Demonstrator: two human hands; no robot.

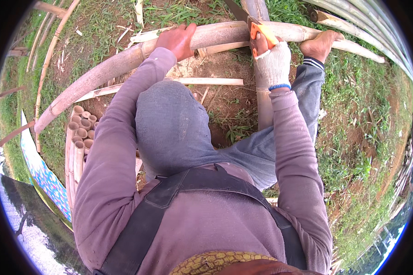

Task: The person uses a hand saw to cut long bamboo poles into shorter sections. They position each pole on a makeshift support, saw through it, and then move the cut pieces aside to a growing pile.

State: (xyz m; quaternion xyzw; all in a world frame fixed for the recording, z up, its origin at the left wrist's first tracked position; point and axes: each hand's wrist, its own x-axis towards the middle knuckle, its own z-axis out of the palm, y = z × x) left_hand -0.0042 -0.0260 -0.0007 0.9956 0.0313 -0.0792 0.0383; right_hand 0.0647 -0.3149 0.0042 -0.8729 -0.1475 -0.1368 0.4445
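Note:
A thick bamboo pole [124,62] lies across in front of me, its curve an effect of the wide view. My left hand [178,41], bare, is wrapped over the top of the pole left of its middle. On the right, my right hand [273,62] wears a white knit glove with a blue cuff and grips the orange handle of a hand saw [237,10]. The saw's blade reaches up and away over the pole. My bare foot [321,45] rests on the pole's right part.
Another bamboo pole [264,107] runs away from me beneath the work. Cut bamboo tubes [79,133] stand bundled at the left. A split strip [211,81] lies near sawdust [206,68]. Long poles [353,25] are stacked at the far right. A patterned cloth [48,169] lies left.

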